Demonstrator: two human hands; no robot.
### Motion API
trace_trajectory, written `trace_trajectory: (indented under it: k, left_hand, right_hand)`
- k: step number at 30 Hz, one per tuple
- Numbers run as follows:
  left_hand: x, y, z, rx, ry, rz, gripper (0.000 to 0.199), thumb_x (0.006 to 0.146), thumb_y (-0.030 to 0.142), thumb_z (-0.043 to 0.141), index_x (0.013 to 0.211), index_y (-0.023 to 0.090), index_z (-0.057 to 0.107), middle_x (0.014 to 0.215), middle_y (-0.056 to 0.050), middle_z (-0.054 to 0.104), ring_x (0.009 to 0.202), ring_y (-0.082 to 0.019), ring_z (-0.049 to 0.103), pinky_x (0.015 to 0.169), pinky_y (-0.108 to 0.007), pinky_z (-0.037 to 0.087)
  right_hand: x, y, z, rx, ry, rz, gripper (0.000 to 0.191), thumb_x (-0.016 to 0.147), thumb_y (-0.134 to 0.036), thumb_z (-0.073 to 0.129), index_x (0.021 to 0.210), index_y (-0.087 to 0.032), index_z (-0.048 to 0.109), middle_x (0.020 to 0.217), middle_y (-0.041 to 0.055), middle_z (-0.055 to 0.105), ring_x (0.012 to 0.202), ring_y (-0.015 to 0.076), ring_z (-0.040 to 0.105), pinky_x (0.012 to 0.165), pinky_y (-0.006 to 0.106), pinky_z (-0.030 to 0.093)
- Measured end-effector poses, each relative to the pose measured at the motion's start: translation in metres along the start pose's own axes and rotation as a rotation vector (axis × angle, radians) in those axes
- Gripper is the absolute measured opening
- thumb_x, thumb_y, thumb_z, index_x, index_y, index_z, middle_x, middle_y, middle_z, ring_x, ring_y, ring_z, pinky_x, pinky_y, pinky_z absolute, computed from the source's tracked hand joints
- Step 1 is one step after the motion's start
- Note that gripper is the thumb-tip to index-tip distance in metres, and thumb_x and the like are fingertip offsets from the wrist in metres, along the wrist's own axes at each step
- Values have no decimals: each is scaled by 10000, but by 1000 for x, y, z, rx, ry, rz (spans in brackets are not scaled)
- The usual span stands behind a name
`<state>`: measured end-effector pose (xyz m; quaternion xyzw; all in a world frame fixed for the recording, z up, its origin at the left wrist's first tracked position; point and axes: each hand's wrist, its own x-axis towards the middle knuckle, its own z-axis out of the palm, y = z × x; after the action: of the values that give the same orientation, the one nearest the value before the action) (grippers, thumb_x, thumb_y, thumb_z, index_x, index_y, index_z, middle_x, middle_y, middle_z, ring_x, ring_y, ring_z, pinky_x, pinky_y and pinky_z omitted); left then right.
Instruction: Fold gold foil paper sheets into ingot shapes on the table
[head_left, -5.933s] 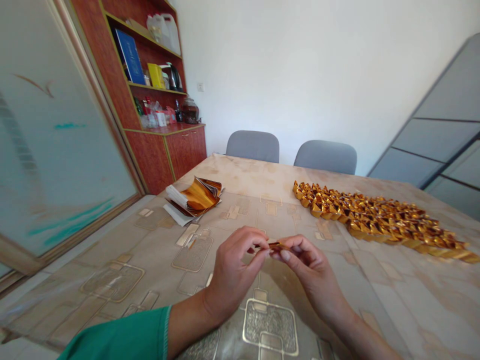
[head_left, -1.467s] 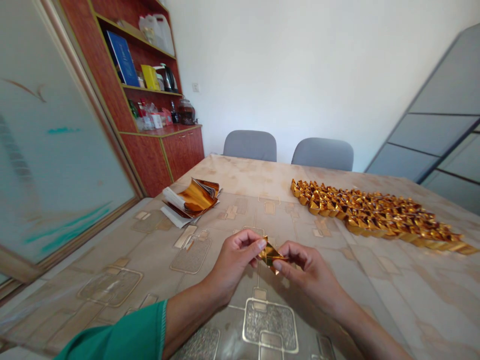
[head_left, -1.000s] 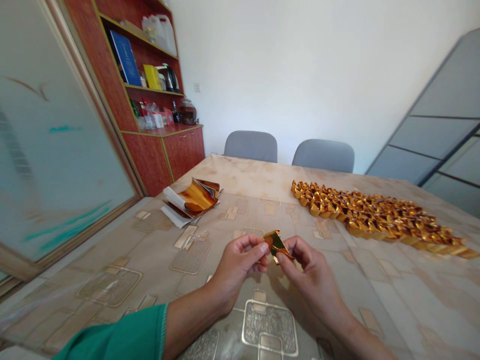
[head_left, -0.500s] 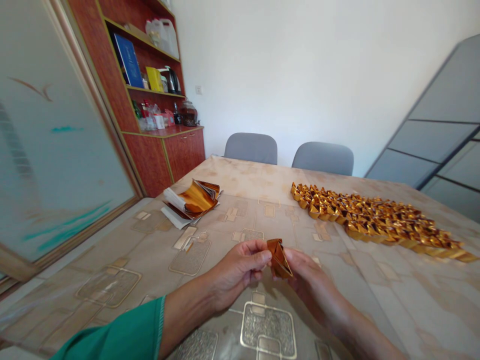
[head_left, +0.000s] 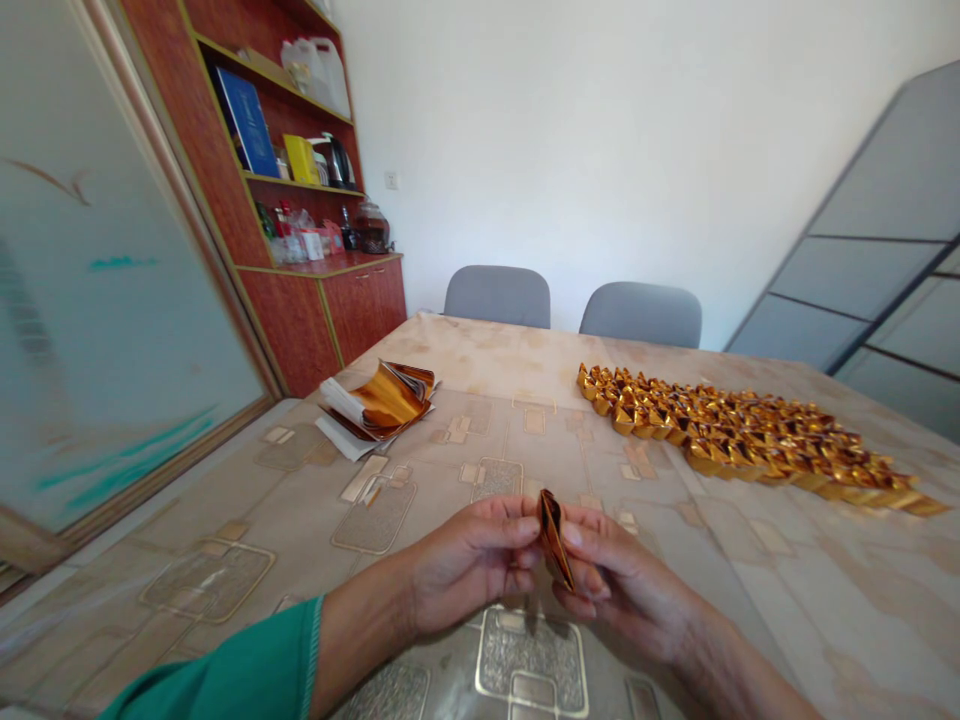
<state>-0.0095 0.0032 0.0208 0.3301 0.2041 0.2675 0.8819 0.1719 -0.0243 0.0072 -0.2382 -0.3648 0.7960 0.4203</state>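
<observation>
From my remote feed, the left hand [head_left: 469,565] and right hand [head_left: 622,572] are brought close together with fingers curled, both pinching a narrow folded strip of gold foil [head_left: 553,540] that stands tilted between their fingertips, just above the patterned table cover [head_left: 825,620] (a green sleeve [head_left: 225,680] covers the left forearm). Well off to the right lies a broad, tightly packed spread of folded gold foil ingots [head_left: 735,435], while a loose stack of gold foil sheets [head_left: 379,400] sits on white paper [head_left: 337,435] up to the left, apart from both hands.
</observation>
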Motion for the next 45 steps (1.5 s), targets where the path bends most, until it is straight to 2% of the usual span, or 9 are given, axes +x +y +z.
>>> trace_trajectory:
  k: [4, 9, 14, 22, 26, 32, 37, 41, 45]
  left_hand:
    - [2, -2, -2, -106, 15, 7, 226, 705, 214, 800, 896, 120, 724, 751, -9, 545, 617, -77, 447, 620, -206, 403]
    - [2, -4, -3, -197, 7, -28, 143, 711, 179, 781, 813, 115, 704, 685, 1, 529, 532, -48, 381, 499, -164, 311]
    - [2, -8, -1, -159, 7, -33, 182, 722, 209, 789, 838, 108, 692, 674, -3, 547, 535, -56, 413, 534, -194, 339]
    - [4, -10, -5, -323, 40, -13, 205, 724, 103, 760, 900, 125, 658, 729, 2, 567, 512, -19, 432, 494, -123, 340]
    - [5, -11, -4, -257, 41, 39, 266, 729, 117, 749, 963, 177, 640, 741, 18, 575, 518, -30, 456, 514, -148, 347]
    - [3, -13, 5, -2, 153, 166, 400, 681, 266, 832, 974, 206, 566, 794, 9, 601, 624, -91, 550, 530, -179, 321]
    - [4, -14, 5, 153, 264, 251, 345, 683, 268, 806, 907, 195, 554, 705, 34, 570, 567, -71, 498, 490, -173, 273]
    - [3, -13, 5, 201, 270, 228, 339, 698, 315, 785, 932, 192, 572, 698, 37, 566, 541, -60, 459, 469, -173, 257]
    - [3, -12, 8, 308, 319, 269, 321, 724, 379, 763, 905, 186, 581, 682, 41, 552, 534, -62, 446, 466, -175, 279]
  right_hand:
    - [1, -1, -2, 13, 21, 1, 209, 851, -349, 726, 844, -159, 641, 436, -120, 382, 389, 39, 207, 417, 159, 291]
    - [-1, 1, -3, 46, -6, 33, 231, 817, -340, 769, 870, -167, 625, 432, -134, 381, 362, 21, 171, 378, 138, 265]
    - [-1, 1, 2, 64, -18, 28, 286, 817, -416, 762, 883, -170, 633, 416, -140, 364, 346, 20, 150, 353, 135, 249]
    - [3, -4, 1, 56, 33, -34, 232, 828, -344, 747, 764, -156, 627, 473, -122, 338, 396, 28, 175, 378, 135, 272]
    - [4, -2, 1, 51, 63, -27, 220, 813, -332, 755, 773, -150, 638, 463, -126, 318, 395, 32, 168, 378, 140, 265]
    - [4, 1, 0, 21, 69, 1, 230, 818, -344, 750, 765, -165, 615, 467, -124, 326, 391, 37, 169, 382, 152, 259]
    - [4, 3, -3, 45, 45, 47, 229, 833, -352, 727, 770, -162, 616, 479, -120, 350, 389, 37, 171, 388, 161, 257]
    - [4, 3, -3, 48, 18, 50, 219, 834, -344, 724, 771, -160, 623, 468, -121, 351, 390, 38, 177, 394, 161, 250]
    - [3, 4, -1, 18, 25, 50, 228, 856, -348, 703, 761, -158, 619, 469, -117, 356, 390, 41, 186, 396, 167, 259]
